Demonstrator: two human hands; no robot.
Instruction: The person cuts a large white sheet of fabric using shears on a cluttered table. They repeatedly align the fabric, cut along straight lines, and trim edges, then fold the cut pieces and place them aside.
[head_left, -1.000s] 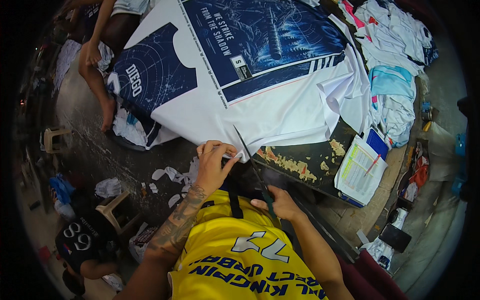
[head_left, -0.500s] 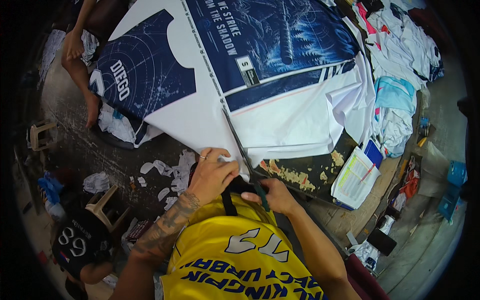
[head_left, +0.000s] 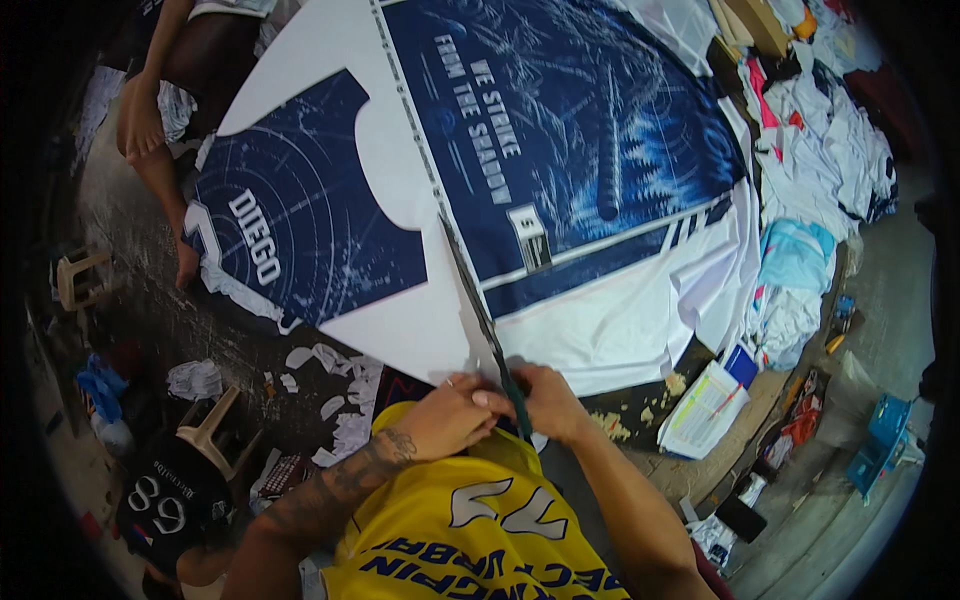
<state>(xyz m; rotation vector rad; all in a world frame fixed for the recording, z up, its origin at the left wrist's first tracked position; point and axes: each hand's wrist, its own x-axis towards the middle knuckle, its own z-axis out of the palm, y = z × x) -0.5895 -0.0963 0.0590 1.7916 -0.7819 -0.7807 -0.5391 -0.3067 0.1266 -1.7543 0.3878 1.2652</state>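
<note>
A large sheet of printed fabric [head_left: 390,350], white with navy jersey-shaped panels, spreads across the table in front of me. My right hand [head_left: 552,405] grips the green handles of long dark shears [head_left: 468,280]. Their blades point away from me, lying along the fabric beside a narrow patterned strip. My left hand [head_left: 450,415] is closed at the fabric's near edge, right beside the shears' handles, its fingertips close to my right hand. The fingers partly hide what they pinch. A small white tag print [head_left: 528,238] shows on the navy panel right of the blades.
Piled white and light-blue cloth [head_left: 800,260] lies at the right. An open notebook [head_left: 703,410] rests on the table's right edge. At far left is another person's hand [head_left: 145,110]; a person in a black shirt [head_left: 165,495] is low left, near a beige stool [head_left: 212,435].
My left hand has moved right and down, up against my right hand and the shears. The fabric appears lower in view, as the whole view has shifted.
</note>
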